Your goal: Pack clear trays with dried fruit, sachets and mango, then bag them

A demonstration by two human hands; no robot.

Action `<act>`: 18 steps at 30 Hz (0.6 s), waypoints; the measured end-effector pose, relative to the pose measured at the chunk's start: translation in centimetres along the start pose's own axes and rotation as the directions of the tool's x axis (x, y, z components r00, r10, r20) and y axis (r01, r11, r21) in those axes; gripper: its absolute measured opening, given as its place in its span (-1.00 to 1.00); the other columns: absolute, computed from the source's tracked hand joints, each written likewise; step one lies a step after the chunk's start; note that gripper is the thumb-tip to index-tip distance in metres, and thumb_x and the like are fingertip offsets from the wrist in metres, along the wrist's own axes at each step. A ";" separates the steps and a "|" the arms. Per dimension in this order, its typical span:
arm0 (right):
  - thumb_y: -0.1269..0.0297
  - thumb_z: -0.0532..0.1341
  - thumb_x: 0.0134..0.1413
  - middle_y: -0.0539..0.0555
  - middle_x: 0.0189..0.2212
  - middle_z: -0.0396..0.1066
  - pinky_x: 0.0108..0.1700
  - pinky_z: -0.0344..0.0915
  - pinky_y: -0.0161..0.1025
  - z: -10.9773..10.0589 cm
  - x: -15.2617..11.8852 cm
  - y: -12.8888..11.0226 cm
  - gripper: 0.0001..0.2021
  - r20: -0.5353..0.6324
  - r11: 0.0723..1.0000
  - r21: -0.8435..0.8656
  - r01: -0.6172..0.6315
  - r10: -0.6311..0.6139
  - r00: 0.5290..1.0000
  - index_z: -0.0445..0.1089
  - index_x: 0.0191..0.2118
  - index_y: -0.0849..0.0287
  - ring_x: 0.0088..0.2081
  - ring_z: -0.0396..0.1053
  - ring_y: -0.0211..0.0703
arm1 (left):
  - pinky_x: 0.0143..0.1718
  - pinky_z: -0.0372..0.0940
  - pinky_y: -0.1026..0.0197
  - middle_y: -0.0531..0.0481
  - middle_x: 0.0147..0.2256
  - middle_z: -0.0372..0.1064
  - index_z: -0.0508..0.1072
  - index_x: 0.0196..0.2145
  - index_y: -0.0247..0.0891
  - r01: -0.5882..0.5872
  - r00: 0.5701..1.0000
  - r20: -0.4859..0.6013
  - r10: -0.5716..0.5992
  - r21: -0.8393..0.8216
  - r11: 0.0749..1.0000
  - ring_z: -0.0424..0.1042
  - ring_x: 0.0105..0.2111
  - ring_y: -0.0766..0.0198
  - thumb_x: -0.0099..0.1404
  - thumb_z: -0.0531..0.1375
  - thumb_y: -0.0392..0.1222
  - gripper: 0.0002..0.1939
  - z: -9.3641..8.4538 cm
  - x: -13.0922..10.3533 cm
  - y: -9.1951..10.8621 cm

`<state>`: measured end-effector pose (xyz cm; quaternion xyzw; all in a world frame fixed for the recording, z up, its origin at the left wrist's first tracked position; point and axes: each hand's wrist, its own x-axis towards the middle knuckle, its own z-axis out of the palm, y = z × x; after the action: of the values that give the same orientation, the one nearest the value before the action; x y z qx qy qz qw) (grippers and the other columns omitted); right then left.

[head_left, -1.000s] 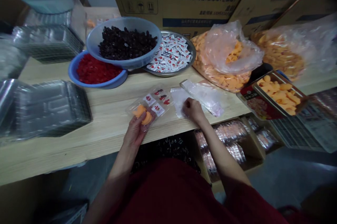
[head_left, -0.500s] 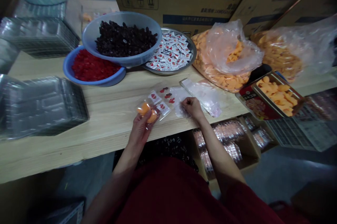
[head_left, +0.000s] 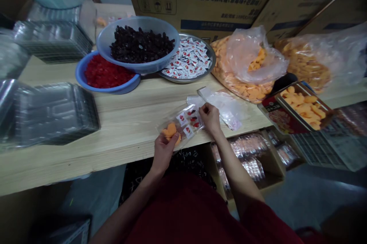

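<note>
My left hand (head_left: 165,148) is closed on the near left end of a clear plastic tray (head_left: 189,119), its thumb over the orange candies (head_left: 169,130). Two white sachets with red prints (head_left: 181,118) and several small red and dark candies (head_left: 194,119) fill the tray's other compartments. At the tray's far right end, my right hand (head_left: 210,117) pinches the edge of a clear plastic bag (head_left: 195,100). How far the tray's end sits inside the bag I cannot tell. Beside that hand lies a stack of flat clear bags (head_left: 223,102).
Behind are a bowl of dark candies (head_left: 143,45), a blue bowl of red candies (head_left: 106,72), a metal bowl of sachets (head_left: 190,60) and a big bag of orange candies (head_left: 246,83). Stacked trays (head_left: 54,114) stand left; a tin (head_left: 304,108) overhangs the right edge. Below, a carton (head_left: 252,160) holds packs.
My left hand has moved the tray right, up to my right hand and the bag there. My right hand has barely moved and still pinches. The whole view has shifted slightly.
</note>
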<state>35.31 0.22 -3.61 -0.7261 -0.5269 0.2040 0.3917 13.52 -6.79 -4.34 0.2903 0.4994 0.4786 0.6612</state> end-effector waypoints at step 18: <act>0.34 0.07 0.33 0.08 -0.36 0.38 -0.26 0.14 -0.24 1.1 -2.0 -1.2 -0.81 0.084 0.926 -0.247 0.284 -0.272 0.959 0.33 -0.33 0.12 -0.32 0.31 -0.11 | -0.24 0.49 0.08 -0.10 -0.30 0.58 0.60 -0.27 -0.34 0.118 0.983 0.135 -0.121 0.032 0.993 0.55 -0.34 0.14 0.08 0.46 0.00 -0.63 1.6 2.2 1.6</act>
<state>33.09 -1.06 -3.55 -0.6836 -0.6556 0.0942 0.3066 14.53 -4.01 -3.33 0.2999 0.4752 0.4111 0.7178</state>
